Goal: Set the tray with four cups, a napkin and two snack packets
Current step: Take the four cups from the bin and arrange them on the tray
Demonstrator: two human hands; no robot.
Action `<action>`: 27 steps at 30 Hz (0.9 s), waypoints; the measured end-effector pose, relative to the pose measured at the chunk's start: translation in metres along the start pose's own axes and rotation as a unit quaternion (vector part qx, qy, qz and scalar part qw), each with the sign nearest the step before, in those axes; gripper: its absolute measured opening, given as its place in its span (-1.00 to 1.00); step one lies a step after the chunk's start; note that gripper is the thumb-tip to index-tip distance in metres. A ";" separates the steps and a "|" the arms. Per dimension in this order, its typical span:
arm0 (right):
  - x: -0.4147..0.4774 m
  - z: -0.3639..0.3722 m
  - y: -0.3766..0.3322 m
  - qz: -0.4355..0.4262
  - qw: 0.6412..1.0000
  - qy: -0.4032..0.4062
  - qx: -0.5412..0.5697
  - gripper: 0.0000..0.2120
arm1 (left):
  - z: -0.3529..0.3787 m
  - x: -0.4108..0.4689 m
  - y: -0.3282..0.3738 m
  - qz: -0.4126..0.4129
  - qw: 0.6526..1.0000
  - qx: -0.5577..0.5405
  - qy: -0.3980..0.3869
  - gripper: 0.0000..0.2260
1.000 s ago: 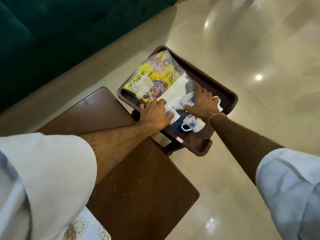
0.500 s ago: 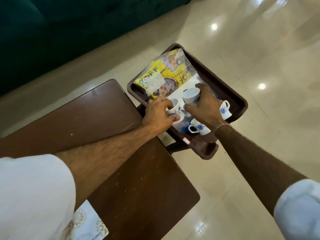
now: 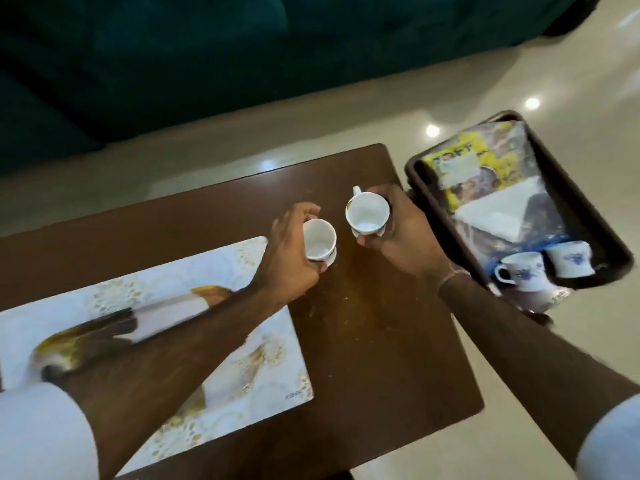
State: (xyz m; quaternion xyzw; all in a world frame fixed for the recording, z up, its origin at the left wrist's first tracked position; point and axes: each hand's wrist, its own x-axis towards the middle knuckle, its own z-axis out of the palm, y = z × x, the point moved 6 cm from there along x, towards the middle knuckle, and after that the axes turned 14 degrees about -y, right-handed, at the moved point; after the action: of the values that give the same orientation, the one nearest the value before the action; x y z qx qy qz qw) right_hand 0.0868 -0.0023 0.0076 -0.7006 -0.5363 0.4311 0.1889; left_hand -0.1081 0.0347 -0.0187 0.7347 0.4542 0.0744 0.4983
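White glazed china fills both hands: our left hand [image 3: 291, 251] is wrapped round a small white cup [image 3: 319, 244], and our right hand [image 3: 398, 233] holds a second white cup with its handle turned away [image 3: 367, 213]. Both cups are upright and carried just above the dark brown wooden worktop [image 3: 381, 341], beside the pale gold-patterned placemat [image 3: 194, 292]. The dark brown plastic tray [image 3: 588, 188] sits off the worktop's right end, carrying the yellow snack packets [image 3: 464, 161], the folded white napkin [image 3: 495, 213] and two blue-flowered white cups [image 3: 523, 275] [image 3: 571, 263] near its front edge.

Only two cups stand on the tray, so by our reckoning the set is not complete. To do this step well, we should keep both cups level, grip the walls rather than the rims, and set each one down flat before letting go, well clear of the other so they do not knock.

Half a second ago both hands were over the tray among the cups; now they have drawn back across the worktop, each with a cup, and the view has swung left, revealing more of the placemat.
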 end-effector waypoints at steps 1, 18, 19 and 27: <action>0.004 0.018 -0.014 -0.008 1.000 -0.015 -0.013 -0.35 | -0.013 -0.015 -0.014 -0.008 1.000 -0.003 0.007 -0.19; 0.022 0.306 -0.186 -0.192 0.929 -0.281 -0.145 -0.35 | -0.109 -0.250 -0.191 -0.042 0.989 -0.005 0.145 -0.39; 0.021 0.318 -0.193 -0.205 0.920 -0.296 -0.154 -0.36 | -0.107 -0.259 -0.197 -0.039 0.989 -0.007 0.143 -0.36; 0.014 0.371 -0.210 -0.257 0.872 -0.353 -0.222 -0.42 | -0.082 -0.287 -0.213 -0.013 0.994 0.037 0.099 -0.30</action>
State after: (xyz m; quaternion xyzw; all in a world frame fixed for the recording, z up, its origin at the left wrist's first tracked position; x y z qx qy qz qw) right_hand -0.3356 0.0116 -0.0517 -0.3627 -0.8101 0.4554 -0.0688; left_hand -0.4455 -0.1045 -0.0505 0.7358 0.5135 0.1230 0.4240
